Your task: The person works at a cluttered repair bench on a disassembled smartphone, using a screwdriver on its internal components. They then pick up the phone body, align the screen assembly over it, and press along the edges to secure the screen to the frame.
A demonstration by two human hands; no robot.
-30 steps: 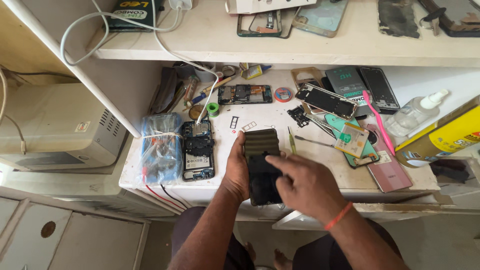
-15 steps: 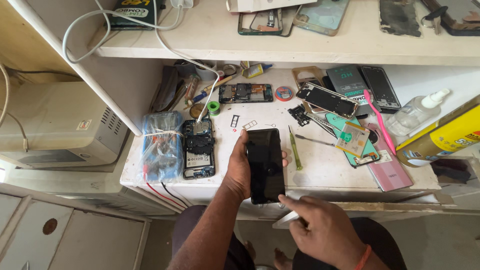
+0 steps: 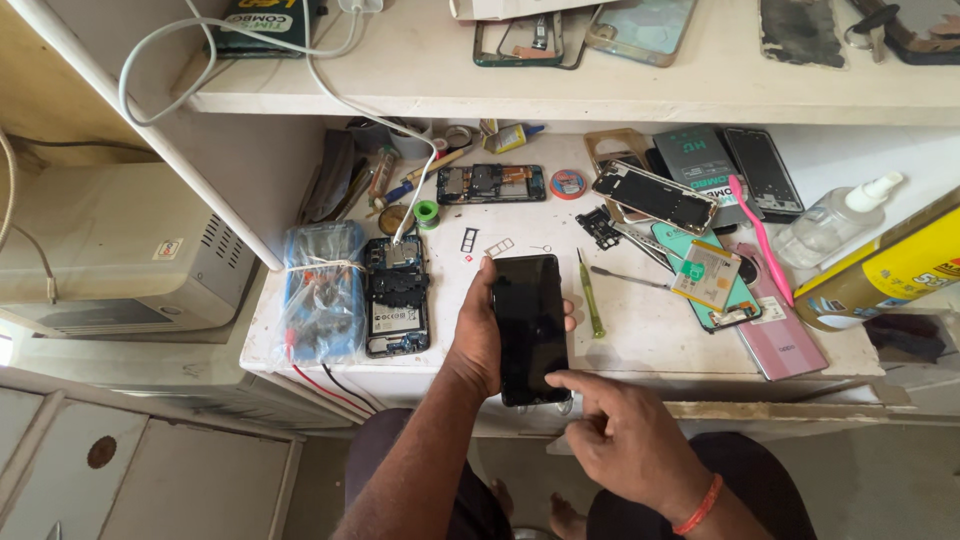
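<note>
Phone-repair workshop — opened phones (image 3: 397, 296), screwdriver (image 3: 591, 296) litter bench (image 3: 640, 335).

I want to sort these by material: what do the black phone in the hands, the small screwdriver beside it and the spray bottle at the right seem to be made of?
Black phone: the front looks like glossy glass, dark with a faint sheen. Screwdriver: green translucent handle, probably plastic, with a thin grey shaft, likely metal. Spray bottle: clear plastic by its see-through body, with a white nozzle.

Dark phone screen (image 3: 530, 325) held in left hand (image 3: 478, 340), unlit. Yellow box (image 3: 885, 275) at bench's right edge. Grey-green flat package (image 3: 703, 170) at bench rear.
</note>
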